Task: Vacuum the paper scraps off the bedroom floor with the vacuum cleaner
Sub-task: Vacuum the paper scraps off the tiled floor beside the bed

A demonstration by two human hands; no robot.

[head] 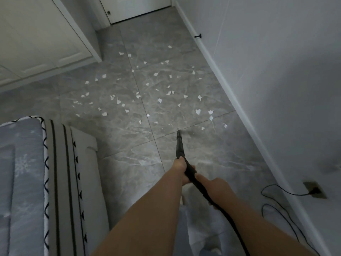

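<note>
Several white paper scraps [159, 100] lie scattered over the grey marble-look floor tiles [118, 130] ahead of me. A black vacuum wand [180, 145] points forward and down, its nozzle tip close to the floor just short of the nearest scraps. My left hand [181, 168] is closed around the wand's upper end. Just behind it, my right hand [215, 189] grips the black hose [230, 220], which runs back past my right forearm. The vacuum's body is out of view.
A bed with a grey patterned cover [27, 182] stands at the lower left. White wardrobe doors [46, 39] fill the upper left and a door [136, 8] is at the far end. The right wall [276, 71] carries a socket [314, 190] with a black cable [276, 211] trailing on the floor.
</note>
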